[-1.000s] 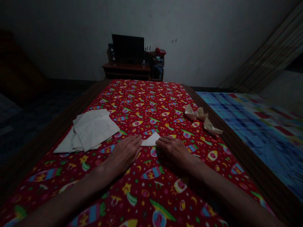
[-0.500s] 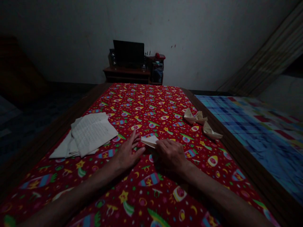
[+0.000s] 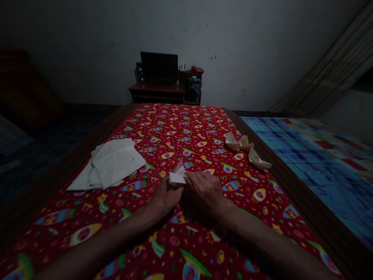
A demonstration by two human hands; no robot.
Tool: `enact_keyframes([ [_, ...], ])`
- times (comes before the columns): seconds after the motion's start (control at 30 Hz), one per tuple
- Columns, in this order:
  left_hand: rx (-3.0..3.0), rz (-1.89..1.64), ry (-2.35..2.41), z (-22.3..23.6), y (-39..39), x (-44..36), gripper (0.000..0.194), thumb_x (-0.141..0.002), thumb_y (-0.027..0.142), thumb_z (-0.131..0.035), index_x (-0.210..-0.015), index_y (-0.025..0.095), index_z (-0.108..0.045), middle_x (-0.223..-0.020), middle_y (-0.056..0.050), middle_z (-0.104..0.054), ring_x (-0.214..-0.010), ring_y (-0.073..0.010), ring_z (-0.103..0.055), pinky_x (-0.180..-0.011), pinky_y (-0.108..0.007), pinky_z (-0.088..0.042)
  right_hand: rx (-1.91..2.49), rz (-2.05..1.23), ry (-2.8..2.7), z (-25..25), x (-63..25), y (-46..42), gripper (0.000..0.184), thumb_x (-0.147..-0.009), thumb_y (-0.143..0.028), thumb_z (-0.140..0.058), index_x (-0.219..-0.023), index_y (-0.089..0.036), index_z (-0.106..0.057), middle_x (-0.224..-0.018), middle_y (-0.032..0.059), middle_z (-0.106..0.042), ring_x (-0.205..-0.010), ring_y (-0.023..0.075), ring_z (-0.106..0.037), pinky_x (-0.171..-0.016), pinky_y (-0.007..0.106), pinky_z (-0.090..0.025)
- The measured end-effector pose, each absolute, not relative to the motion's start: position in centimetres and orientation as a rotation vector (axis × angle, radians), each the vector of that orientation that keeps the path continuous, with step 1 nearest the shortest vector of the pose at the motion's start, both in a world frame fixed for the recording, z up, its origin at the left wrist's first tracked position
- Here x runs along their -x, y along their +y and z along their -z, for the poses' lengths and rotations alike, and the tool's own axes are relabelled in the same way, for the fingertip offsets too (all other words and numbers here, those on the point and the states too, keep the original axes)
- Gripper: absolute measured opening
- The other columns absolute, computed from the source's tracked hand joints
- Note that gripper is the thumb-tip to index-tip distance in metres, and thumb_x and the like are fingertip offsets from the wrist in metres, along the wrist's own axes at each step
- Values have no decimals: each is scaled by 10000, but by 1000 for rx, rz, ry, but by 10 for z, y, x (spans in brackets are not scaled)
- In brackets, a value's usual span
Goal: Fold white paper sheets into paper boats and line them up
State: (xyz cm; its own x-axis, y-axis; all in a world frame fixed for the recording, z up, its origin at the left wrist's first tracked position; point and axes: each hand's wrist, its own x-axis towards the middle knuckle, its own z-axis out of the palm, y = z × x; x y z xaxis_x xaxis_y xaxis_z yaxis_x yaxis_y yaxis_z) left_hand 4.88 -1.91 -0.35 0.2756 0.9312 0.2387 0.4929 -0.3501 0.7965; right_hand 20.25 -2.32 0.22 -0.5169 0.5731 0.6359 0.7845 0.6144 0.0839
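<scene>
Intently, a person's left hand [image 3: 164,195] and right hand [image 3: 207,192] work a small folded paper [image 3: 176,178], fingers [image 3: 196,178] of both gripping its ends, to the right of a stack of written sheets [image 3: 118,161] on a red rocket-print cloth [image 3: 180,120]. Farther right of that stack rest folded paper boats [image 3: 258,160]; well beyond it stands a dark monitor [image 3: 159,68].

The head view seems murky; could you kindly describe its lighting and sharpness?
In the head view: dim light throughout, with the left side very dark; the folded paper stands out pale; soft shadow darkens the cloth under the right hand; writing on the sheets is too indistinct to read.
</scene>
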Motion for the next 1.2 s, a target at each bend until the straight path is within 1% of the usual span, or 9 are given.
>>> enact_keyframes([
  [0.17, -1968, -923, 1168, 6, -21, -43, 225, -703, 165, -530, -899, 110, -626, -662, 14, -590, -569, -98, -489, -535, -187, -422, 1282, 475, -2394, -8, -203, -22, 131, -884, -248, -483, -871, -177, -593, -671, 12, -648, -613, 153, -570, -579, 296, -292],
  [0.33, -1969, -935, 1162, 2, -22, -43, 133, -721, 182, -506, -744, 110, -615, -587, 23, -544, -512, -86, -452, -491, -182, -383, 1432, 447, -2474, -17, -199, -24, 138, -876, -256, -476, -888, -179, -590, -728, 35, -660, -650, 178, -599, -559, 295, -271],
  [0.43, -2039, -868, 1172, -5, -24, -45, 324, -690, 183, -543, -987, 88, -631, -650, 2, -608, -553, -111, -509, -519, -200, -399, 1492, 400, -2474, -22, -198, -23, 145, -865, -214, -464, -914, -165, -591, -755, 60, -672, -670, 187, -613, -543, 284, -266],
  [0.5, -2043, -812, 1222, -11, -23, -44, 550, -670, 181, -569, -1208, 72, -536, -701, -16, -653, -583, -135, -556, -534, -213, -416, 1527, 336, -2462, -25, -200, -22, 137, -847, -195, -473, -900, -159, -595, -754, 75, -680, -668, 182, -617, -530, 275, -265],
  [0.57, -2032, -781, 1312, -15, -20, -41, 661, -672, 166, -562, -1317, 81, -445, -734, -29, -685, -599, -158, -594, -554, -231, -444, 1580, 265, -2447, -25, -203, -20, 133, -821, -181, -497, -904, -156, -598, -749, 81, -687, -647, 174, -616, -514, 266, -261],
  [0.7, -2188, -820, 1358, -10, -12, -33, 521, -741, 108, -459, -1245, 196, -560, -936, -44, -707, -787, -189, -648, -718, -274, -498, 1578, 124, -2475, -16, -209, -17, 167, -813, -190, -505, -943, -166, -608, -701, 58, -677, -579, 157, -589, -500, 259, -259],
  [0.77, -2362, -799, 1361, -3, -9, -28, 482, -772, 86, -431, -1201, 232, -596, -969, -37, -684, -846, -184, -634, -749, -273, -496, 1518, 66, -2516, -8, -212, -16, 174, -837, -207, -489, -957, -171, -608, -722, 55, -670, -593, 154, -577, -516, 259, -277],
  [1.03, -2746, -610, 1305, 10, -8, -22, 430, -861, 107, -442, -1259, 254, -509, -981, -48, -549, -849, -169, -570, -695, -258, -486, 1616, 197, -2558, 5, -214, -18, 210, -859, -212, -479, -1035, -183, -588, -898, 94, -628, -757, 193, -557, -575, 256, -330],
  [1.2, -2624, -704, 1252, 14, 1, -21, 324, -826, 65, -462, -1072, 208, -617, -965, -43, -536, -850, -159, -560, -729, -260, -477, 1474, 48, -2544, 9, -218, -11, 214, -853, -187, -499, -1041, -165, -599, -872, 71, -658, -748, 171, -569, -614, 256, -350],
])
